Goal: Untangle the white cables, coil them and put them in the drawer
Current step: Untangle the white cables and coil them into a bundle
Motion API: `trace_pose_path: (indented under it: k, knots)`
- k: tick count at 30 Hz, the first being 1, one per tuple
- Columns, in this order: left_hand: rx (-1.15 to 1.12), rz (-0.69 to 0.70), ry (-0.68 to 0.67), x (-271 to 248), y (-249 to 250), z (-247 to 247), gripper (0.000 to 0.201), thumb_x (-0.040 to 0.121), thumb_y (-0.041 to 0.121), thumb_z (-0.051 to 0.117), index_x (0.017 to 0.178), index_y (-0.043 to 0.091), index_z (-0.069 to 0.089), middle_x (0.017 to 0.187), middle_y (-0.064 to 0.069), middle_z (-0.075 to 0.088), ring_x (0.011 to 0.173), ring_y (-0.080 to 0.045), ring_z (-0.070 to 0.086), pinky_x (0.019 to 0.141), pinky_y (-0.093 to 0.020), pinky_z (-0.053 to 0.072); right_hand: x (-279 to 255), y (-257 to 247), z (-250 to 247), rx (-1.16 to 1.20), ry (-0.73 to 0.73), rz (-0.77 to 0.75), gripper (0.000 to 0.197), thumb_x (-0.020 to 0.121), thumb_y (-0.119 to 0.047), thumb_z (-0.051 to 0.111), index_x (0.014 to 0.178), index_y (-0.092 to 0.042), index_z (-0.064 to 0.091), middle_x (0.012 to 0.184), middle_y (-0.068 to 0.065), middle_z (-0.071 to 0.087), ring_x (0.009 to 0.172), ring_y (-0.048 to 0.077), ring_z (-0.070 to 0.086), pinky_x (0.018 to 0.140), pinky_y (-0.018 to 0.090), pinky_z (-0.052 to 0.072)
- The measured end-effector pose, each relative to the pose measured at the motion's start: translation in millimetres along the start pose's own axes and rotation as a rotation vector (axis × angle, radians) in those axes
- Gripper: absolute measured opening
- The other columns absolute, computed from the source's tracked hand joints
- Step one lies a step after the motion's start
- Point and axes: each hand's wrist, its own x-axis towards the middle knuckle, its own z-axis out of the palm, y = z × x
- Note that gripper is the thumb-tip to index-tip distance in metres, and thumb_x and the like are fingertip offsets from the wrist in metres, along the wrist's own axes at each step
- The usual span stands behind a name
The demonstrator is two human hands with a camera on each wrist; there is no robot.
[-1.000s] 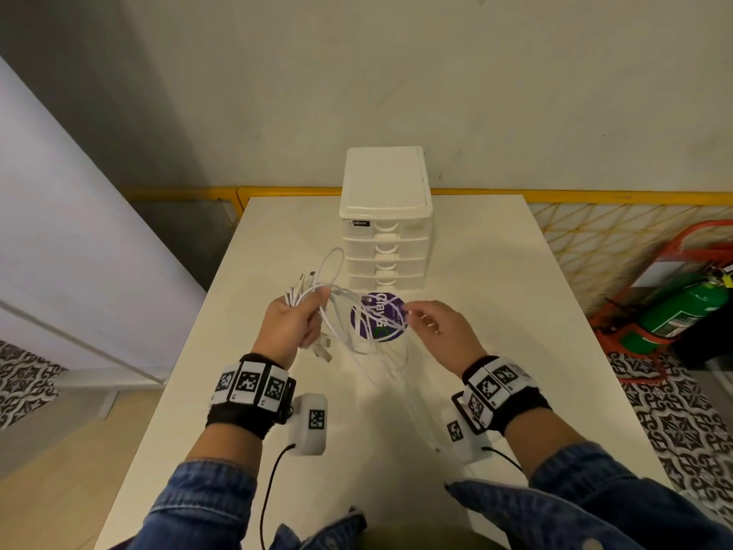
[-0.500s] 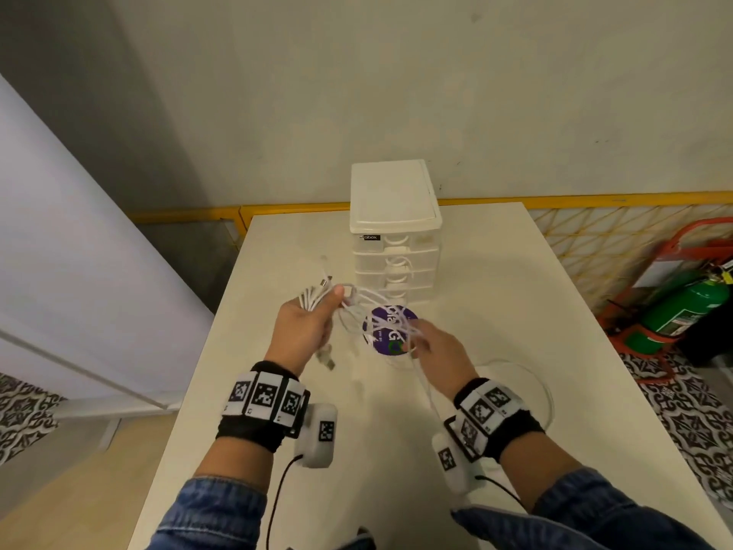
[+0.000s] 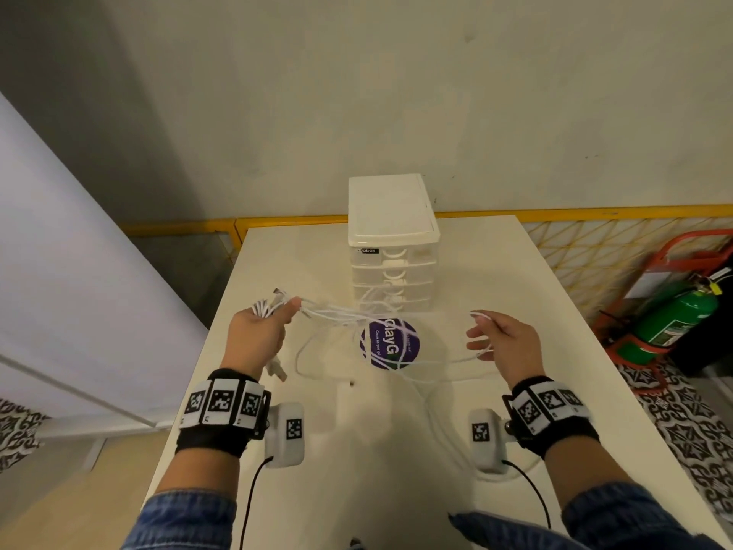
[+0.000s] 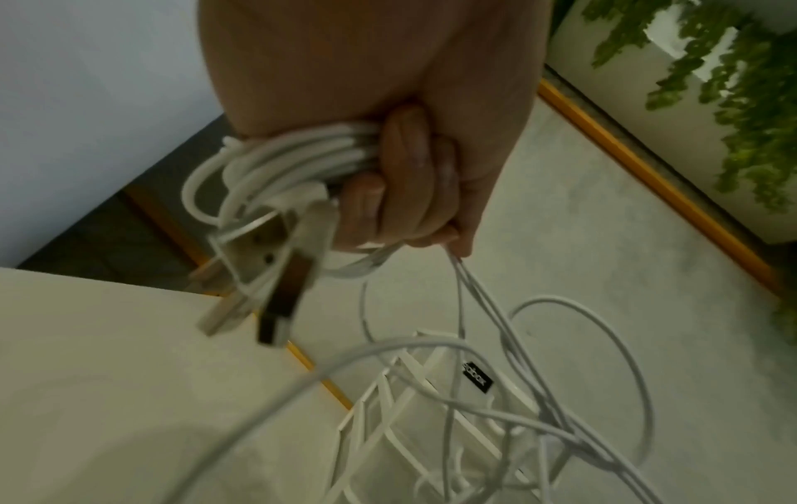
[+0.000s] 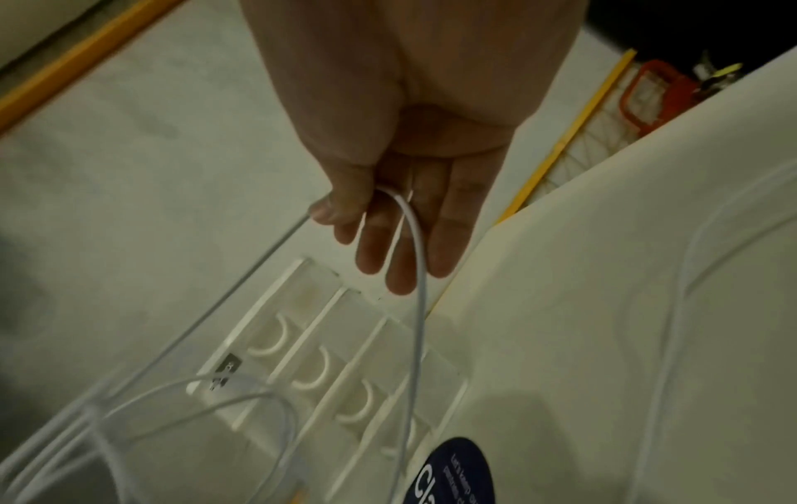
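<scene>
My left hand (image 3: pixel 277 315) grips a bunch of white cables (image 3: pixel 267 305) above the table's left side; in the left wrist view its fingers (image 4: pixel 401 191) curl round the looped strands (image 4: pixel 293 153), and USB plugs (image 4: pixel 280 293) hang below. Tangled strands (image 3: pixel 357 315) stretch from it across to my right hand (image 3: pixel 478 335). That hand has straight, spread fingers (image 5: pixel 401 238), and one strand (image 5: pixel 414 238) loops over its thumb. More cable (image 3: pixel 436 365) lies slack on the table. The white drawer unit (image 3: pixel 392 248) stands behind, all drawers closed.
A round purple sticker (image 3: pixel 390 343) marks the cream table (image 3: pixel 515 279) under the cables. A yellow rail (image 3: pixel 595 212) runs behind the table. A green fire extinguisher (image 3: pixel 674 323) in a red stand sits on the floor to the right.
My right hand has moved right, away from the left, drawing a strand out with its fingers now spread. The left hand keeps its grip on the bunch.
</scene>
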Motion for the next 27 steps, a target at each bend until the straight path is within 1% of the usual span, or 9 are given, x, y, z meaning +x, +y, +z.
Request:
trace_pose_path:
  k: [4, 7, 9, 11, 13, 15, 18, 22, 27]
  knots:
    - [-0.14, -0.047, 0.108, 4, -3, -13, 0.036, 0.084, 0.027, 0.07, 0.059, 0.015, 0.048, 0.042, 0.003, 0.04, 0.035, -0.011, 0.031, 0.038, -0.018, 0.028, 16, 14, -30, 0.074, 0.247, 0.054, 0.018, 0.095, -0.017, 0.049, 0.1, -0.013, 0.066, 0.065, 0.008, 0.057, 0.036, 0.011, 0.053, 0.038, 0.02, 0.046]
    - [-0.173, -0.056, 0.137, 2, -6, -15, 0.034, 0.085, 0.027, 0.07, 0.061, 0.014, 0.05, 0.04, 0.005, 0.039, 0.034, -0.01, 0.03, 0.037, -0.016, 0.025, 20, 34, -37, -0.01, 0.287, 0.152, 0.019, 0.095, -0.02, 0.05, 0.102, -0.013, 0.066, 0.068, 0.009, 0.06, 0.045, 0.018, 0.055, 0.044, 0.026, 0.05]
    - [-0.134, -0.033, 0.049, -3, -6, -7, 0.031, 0.086, 0.028, 0.068, 0.062, 0.013, 0.057, 0.04, 0.005, 0.038, 0.036, -0.012, 0.029, 0.041, -0.02, 0.025, 22, 49, -30, -0.206, 0.171, 0.246, 0.028, 0.094, -0.023, 0.05, 0.116, -0.011, 0.062, 0.095, 0.013, 0.067, 0.074, 0.025, 0.061, 0.069, 0.04, 0.054]
    - [-0.076, 0.006, -0.087, -12, -4, 7, 0.028, 0.087, 0.026, 0.067, 0.063, 0.011, 0.063, 0.04, 0.003, 0.035, 0.036, -0.012, 0.025, 0.041, -0.02, 0.022, 18, 54, -16, -0.551, 0.0, 0.287, 0.047, 0.095, -0.025, 0.046, 0.139, -0.008, 0.041, 0.138, 0.017, 0.048, 0.118, 0.03, 0.049, 0.103, 0.043, 0.037]
    - [-0.027, 0.053, -0.185, -21, 1, 19, 0.027, 0.087, 0.023, 0.067, 0.063, 0.009, 0.067, 0.042, -0.002, 0.033, 0.036, -0.013, 0.023, 0.04, -0.019, 0.02, 8, 44, 6, -0.681, -0.037, 0.063, 0.054, 0.095, -0.021, 0.047, 0.144, -0.007, 0.03, 0.147, 0.017, 0.034, 0.134, 0.031, 0.033, 0.111, 0.038, 0.026]
    - [-0.005, 0.095, -0.245, -26, 5, 24, 0.026, 0.087, 0.022, 0.066, 0.066, 0.006, 0.068, 0.044, -0.005, 0.032, 0.037, -0.014, 0.023, 0.04, -0.02, 0.02, -5, 23, 31, -0.667, -0.097, -0.32, 0.045, 0.093, -0.014, 0.051, 0.136, -0.01, 0.045, 0.138, 0.014, 0.046, 0.128, 0.03, 0.04, 0.108, 0.033, 0.03]
    - [0.0, 0.124, -0.309, -28, 7, 24, 0.026, 0.089, 0.02, 0.064, 0.07, 0.004, 0.068, 0.046, -0.006, 0.031, 0.04, -0.015, 0.022, 0.04, -0.02, 0.021, -17, 6, 66, -0.689, -0.337, -0.587, 0.027, 0.091, -0.011, 0.054, 0.115, -0.016, 0.066, 0.124, 0.006, 0.059, 0.124, 0.025, 0.045, 0.107, 0.034, 0.032]
    - [0.002, 0.124, -0.288, -27, 0, 20, 0.026, 0.089, 0.022, 0.065, 0.07, 0.005, 0.069, 0.048, -0.005, 0.032, 0.043, -0.017, 0.022, 0.041, -0.02, 0.021, -32, 3, 87, -0.848, -0.618, -0.448, 0.029, 0.097, -0.027, 0.044, 0.109, -0.016, 0.068, 0.112, 0.005, 0.067, 0.115, 0.025, 0.055, 0.098, 0.034, 0.038]
    - [-0.039, 0.095, -0.379, -32, -13, 16, 0.026, 0.091, 0.023, 0.063, 0.069, 0.008, 0.068, 0.043, 0.0, 0.032, 0.039, -0.012, 0.023, 0.038, -0.018, 0.022, -40, -10, 85, -0.83, -0.25, -0.391, 0.032, 0.097, -0.023, 0.038, 0.128, -0.019, 0.046, 0.097, 0.01, 0.068, 0.085, 0.03, 0.063, 0.071, 0.035, 0.048]
